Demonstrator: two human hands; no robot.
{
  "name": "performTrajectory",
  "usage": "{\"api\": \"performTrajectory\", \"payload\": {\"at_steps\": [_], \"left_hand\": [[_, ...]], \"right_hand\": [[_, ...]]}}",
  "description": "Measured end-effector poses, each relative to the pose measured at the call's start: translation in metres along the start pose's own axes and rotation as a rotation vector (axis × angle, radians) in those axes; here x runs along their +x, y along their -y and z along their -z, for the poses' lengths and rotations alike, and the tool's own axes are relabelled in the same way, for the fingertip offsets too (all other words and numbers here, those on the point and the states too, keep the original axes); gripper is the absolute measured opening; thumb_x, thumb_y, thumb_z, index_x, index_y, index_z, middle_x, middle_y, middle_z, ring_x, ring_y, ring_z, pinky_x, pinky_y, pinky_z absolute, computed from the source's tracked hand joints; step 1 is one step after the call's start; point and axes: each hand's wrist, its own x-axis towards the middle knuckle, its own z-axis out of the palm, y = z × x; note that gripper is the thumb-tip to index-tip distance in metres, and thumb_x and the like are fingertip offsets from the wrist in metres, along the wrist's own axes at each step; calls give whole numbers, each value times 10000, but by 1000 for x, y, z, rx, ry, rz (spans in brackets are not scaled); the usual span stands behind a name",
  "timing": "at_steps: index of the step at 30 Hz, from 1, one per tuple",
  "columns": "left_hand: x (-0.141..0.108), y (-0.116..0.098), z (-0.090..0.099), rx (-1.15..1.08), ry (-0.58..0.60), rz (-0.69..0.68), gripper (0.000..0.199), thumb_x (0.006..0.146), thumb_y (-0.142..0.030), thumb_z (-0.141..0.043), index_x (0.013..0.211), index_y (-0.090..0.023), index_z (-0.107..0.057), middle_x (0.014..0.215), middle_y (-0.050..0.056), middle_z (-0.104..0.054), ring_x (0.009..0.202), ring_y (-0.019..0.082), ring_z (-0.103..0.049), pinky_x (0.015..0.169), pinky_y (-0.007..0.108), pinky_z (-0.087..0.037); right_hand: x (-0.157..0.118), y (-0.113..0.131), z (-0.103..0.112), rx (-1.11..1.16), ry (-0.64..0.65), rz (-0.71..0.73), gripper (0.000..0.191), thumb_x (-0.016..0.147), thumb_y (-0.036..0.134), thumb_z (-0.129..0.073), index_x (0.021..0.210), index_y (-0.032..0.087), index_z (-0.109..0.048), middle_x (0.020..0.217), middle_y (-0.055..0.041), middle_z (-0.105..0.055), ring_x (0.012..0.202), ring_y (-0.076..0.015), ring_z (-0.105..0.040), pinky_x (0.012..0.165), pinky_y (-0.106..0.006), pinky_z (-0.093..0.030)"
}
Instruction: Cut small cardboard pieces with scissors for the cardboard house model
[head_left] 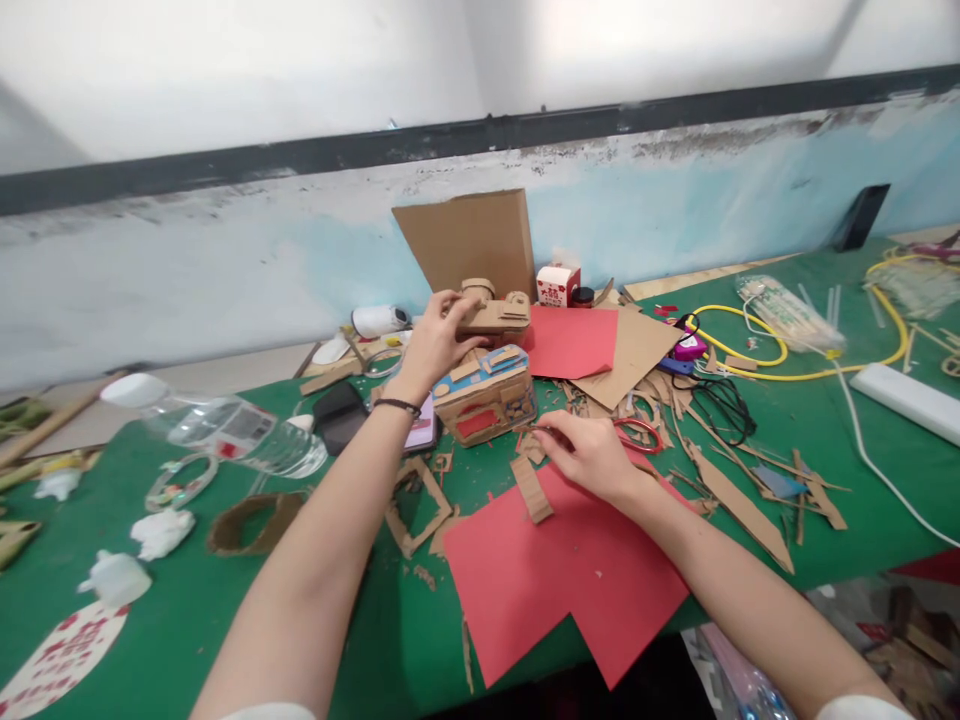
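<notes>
My left hand (433,345) reaches to the back of the green table, its fingers closed on the left end of a brown cardboard model (499,315) with round parts on top. Just in front of it stands a small cardboard box model (484,395) with blue and red patches. My right hand (589,450) is pinched over the front right of that box, among cardboard scraps; what lies between its fingertips, if anything, is too small to make out. Below it, a ridged cardboard strip (532,490) rests on a red paper sheet (517,580). Red-handled scissors (639,434) lie beside my right hand.
A clear plastic bottle (225,430) lies tilted at left, near a cardboard ring (251,522). A brown cardboard sheet (472,235) leans on the wall. Cardboard offcuts (739,500), a yellow cable (795,373) and a white power strip (911,400) spread over the right.
</notes>
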Motion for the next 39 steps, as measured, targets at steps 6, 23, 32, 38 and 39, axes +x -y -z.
{"api": "performTrajectory", "payload": {"at_steps": [6,23,32,38,39], "left_hand": [[3,16,7,-83,126,17,748,930,-455,-819,1607,-284,-552,1514,152,-505,1327,356,-653,1195,530,-533],[-74,-112,73,-596,-400,315,235,1104,-476,-599,1090,-242,-583,840,13,-752,780,185,-778,782,343,-669],[-143,-179,5,-817,-228,304,277,1053,-395,-719,1299,-268,-714,1144,70,-821,981,212,-822,810,326,-705],[-150,-174,0,-744,-197,288,157,1026,-361,-752,1152,-279,-797,1109,62,-845,975,243,-825,831,368,-689],[-150,-174,0,-747,-196,290,160,1020,-360,-761,1151,-278,-801,1105,58,-848,961,240,-826,825,364,-686]], "right_hand": [[0,-3,-2,-10,-1,-8,175,1133,328,-597,1100,237,-743,842,-7,-818,628,-147,-708,619,-272,-439],[8,-11,-1,229,-99,-182,136,1042,343,-683,1092,230,-740,834,-23,-778,674,-179,-701,657,-286,-547],[9,-9,1,310,-96,-197,171,1064,343,-655,1088,216,-766,958,-57,-805,825,-205,-737,755,-318,-583],[8,-8,2,194,-69,-87,163,1091,314,-645,1117,235,-785,1057,-84,-784,970,-233,-741,865,-358,-608],[8,-7,3,180,-79,-69,159,1093,309,-648,1109,235,-788,1058,-88,-772,982,-236,-740,870,-363,-610]]}}
